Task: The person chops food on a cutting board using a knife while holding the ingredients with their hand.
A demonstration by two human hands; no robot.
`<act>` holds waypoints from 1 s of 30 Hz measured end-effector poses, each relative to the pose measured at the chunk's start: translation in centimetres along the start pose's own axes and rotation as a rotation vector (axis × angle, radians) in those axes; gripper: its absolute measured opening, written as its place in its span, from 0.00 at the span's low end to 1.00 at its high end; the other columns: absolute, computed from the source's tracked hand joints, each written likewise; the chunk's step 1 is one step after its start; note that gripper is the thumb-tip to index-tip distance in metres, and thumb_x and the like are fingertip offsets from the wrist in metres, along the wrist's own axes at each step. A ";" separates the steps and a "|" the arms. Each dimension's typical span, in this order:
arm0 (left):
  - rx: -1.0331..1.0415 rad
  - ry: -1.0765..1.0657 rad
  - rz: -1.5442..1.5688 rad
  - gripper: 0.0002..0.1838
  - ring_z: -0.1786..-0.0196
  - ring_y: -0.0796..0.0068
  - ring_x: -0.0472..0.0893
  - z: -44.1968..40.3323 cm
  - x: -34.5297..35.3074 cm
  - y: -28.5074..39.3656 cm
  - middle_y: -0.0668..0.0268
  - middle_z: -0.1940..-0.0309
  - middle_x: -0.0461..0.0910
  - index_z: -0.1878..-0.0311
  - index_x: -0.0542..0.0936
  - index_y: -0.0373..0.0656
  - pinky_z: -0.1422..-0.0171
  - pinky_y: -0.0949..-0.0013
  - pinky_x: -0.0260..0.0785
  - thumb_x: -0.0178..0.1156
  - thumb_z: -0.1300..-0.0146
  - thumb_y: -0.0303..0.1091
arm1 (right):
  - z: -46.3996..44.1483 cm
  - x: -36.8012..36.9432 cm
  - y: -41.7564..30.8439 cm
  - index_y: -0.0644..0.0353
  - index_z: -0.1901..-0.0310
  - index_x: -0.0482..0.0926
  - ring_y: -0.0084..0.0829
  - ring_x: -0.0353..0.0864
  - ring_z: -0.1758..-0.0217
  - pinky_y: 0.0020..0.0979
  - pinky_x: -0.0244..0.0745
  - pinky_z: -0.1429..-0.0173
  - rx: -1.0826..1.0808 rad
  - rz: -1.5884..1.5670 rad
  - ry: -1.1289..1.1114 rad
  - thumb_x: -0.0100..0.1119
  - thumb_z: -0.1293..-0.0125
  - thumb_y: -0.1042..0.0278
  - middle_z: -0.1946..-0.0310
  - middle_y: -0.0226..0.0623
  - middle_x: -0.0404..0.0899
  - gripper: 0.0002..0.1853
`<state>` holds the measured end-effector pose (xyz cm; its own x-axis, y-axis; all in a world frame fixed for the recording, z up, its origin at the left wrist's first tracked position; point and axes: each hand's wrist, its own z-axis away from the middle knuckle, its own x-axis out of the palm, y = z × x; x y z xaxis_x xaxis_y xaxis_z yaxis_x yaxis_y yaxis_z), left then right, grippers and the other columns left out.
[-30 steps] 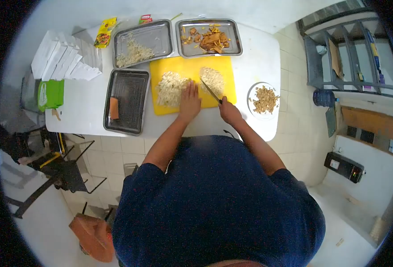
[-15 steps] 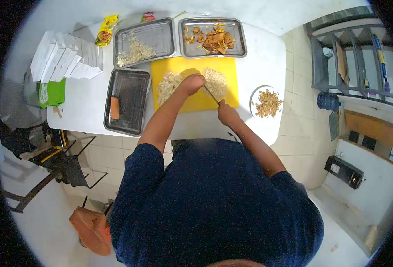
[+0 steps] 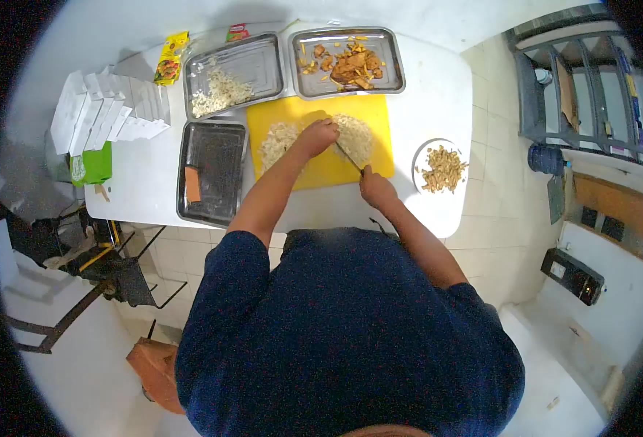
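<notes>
Clock face centred on the yellow cutting board (image 3: 328, 172), 12 pointing away from the person. Right hand (image 3: 378, 189) at 4 o'clock, closed round the handle of the knife (image 3: 349, 157); blade slants from there toward 11, across the edge of the right pale pile (image 3: 356, 133), which lies at 3 on the board. Left hand (image 3: 320, 136) near the centre, drawn in narrow over the front end of the blade; whether it pinches the steel or only presses on it, cannot tell. Left pale pile (image 3: 278, 138) at 9 on the board, partly behind the left forearm. Step in hand, by judgement: two-handed chopping of the right pile, front end steadied, handle end worked. The next stroke would call for a firm left hand with fingertips clear of the edge, and a rocking or swinging right wrist to reach uncut bits. Surroundings: tray with pale pieces (image 3: 262, 62) at 10; tray with browned pieces (image 3: 391, 54) between 12 and 1; dark tray (image 3: 221, 156) between 8 and 9, an orange block (image 3: 192, 183) inside; white plate (image 3: 418, 166) of brown pieces (image 3: 443, 171) just past 3. Fineness of the cut too small to read.
</notes>
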<state>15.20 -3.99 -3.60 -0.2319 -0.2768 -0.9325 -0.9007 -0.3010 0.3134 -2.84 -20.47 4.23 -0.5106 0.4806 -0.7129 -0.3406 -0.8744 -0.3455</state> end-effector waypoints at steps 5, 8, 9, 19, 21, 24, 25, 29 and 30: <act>0.100 -0.152 0.048 0.04 0.57 0.57 0.80 -0.9 0.7 -1.7 0.59 0.68 0.78 0.71 0.79 0.42 0.47 0.60 0.75 0.55 0.47 0.26 | 0.4 -2.1 -0.5 0.71 0.51 0.67 0.58 0.83 0.62 0.56 0.77 0.57 0.000 0.013 -0.010 0.38 0.27 0.62 0.66 0.62 0.81 0.17; 0.131 -0.246 0.063 0.05 0.55 0.56 0.80 -1.0 1.2 -2.4 0.57 0.66 0.80 0.69 0.79 0.41 0.46 0.57 0.74 0.54 0.46 0.27 | 0.2 -2.5 -0.6 0.71 0.51 0.67 0.58 0.83 0.61 0.55 0.77 0.56 -0.001 0.008 -0.016 0.39 0.27 0.63 0.66 0.61 0.81 0.16; 0.119 -0.251 0.076 0.05 0.55 0.56 0.80 -0.9 1.2 -2.3 0.57 0.66 0.80 0.69 0.79 0.41 0.46 0.57 0.75 0.54 0.45 0.27 | 0.1 -2.4 -0.5 0.70 0.51 0.67 0.58 0.83 0.61 0.56 0.77 0.56 0.002 0.007 -0.023 0.40 0.27 0.63 0.66 0.61 0.81 0.16; 0.141 -0.281 0.049 0.04 0.55 0.60 0.81 -1.1 0.4 -1.2 0.61 0.66 0.80 0.72 0.80 0.43 0.48 0.60 0.77 0.56 0.45 0.30 | -0.6 3.2 1.3 0.69 0.47 0.64 0.59 0.83 0.62 0.57 0.76 0.56 0.045 -0.081 0.024 0.41 0.28 0.64 0.66 0.62 0.81 0.16; 0.166 -0.287 0.028 0.04 0.54 0.60 0.81 -1.5 0.6 -0.9 0.62 0.65 0.80 0.72 0.80 0.43 0.48 0.61 0.76 0.57 0.46 0.29 | -0.7 4.5 2.0 0.68 0.48 0.64 0.59 0.83 0.63 0.57 0.76 0.57 0.051 -0.098 0.076 0.40 0.28 0.64 0.68 0.61 0.81 0.15; 0.189 -0.269 0.002 0.04 0.53 0.60 0.80 -1.2 1.4 -1.6 0.63 0.64 0.80 0.71 0.81 0.43 0.47 0.61 0.76 0.56 0.46 0.28 | -0.8 4.1 0.9 0.68 0.49 0.65 0.59 0.83 0.63 0.56 0.77 0.57 0.053 -0.113 0.054 0.39 0.27 0.63 0.67 0.62 0.81 0.15; 0.196 -0.254 0.001 0.04 0.53 0.60 0.80 -1.2 2.1 -1.8 0.63 0.63 0.80 0.71 0.81 0.43 0.47 0.61 0.76 0.56 0.46 0.28 | -0.3 2.2 0.1 0.68 0.49 0.65 0.59 0.83 0.63 0.56 0.77 0.56 0.042 -0.105 0.027 0.38 0.27 0.63 0.66 0.62 0.81 0.16; 0.127 -0.194 0.059 0.05 0.51 0.60 0.79 -0.6 1.9 -2.4 0.62 0.62 0.79 0.67 0.80 0.42 0.45 0.61 0.74 0.55 0.46 0.26 | -0.4 -2.1 -0.7 0.70 0.49 0.66 0.58 0.83 0.60 0.54 0.77 0.54 0.023 -0.040 -0.073 0.40 0.28 0.64 0.62 0.63 0.81 0.16; 0.109 -0.152 0.057 0.06 0.51 0.60 0.79 -0.6 1.6 -2.5 0.62 0.62 0.79 0.66 0.80 0.42 0.44 0.62 0.74 0.55 0.46 0.25 | -0.5 -2.7 -0.9 0.70 0.49 0.67 0.57 0.83 0.60 0.54 0.78 0.54 0.028 -0.040 -0.067 0.41 0.29 0.65 0.62 0.63 0.81 0.15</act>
<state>17.27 -4.25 -5.80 -0.3291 -0.1467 -0.9328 -0.9171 -0.1857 0.3527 -0.77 -21.06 6.21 -0.5471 0.5195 -0.6564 -0.3835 -0.8525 -0.3552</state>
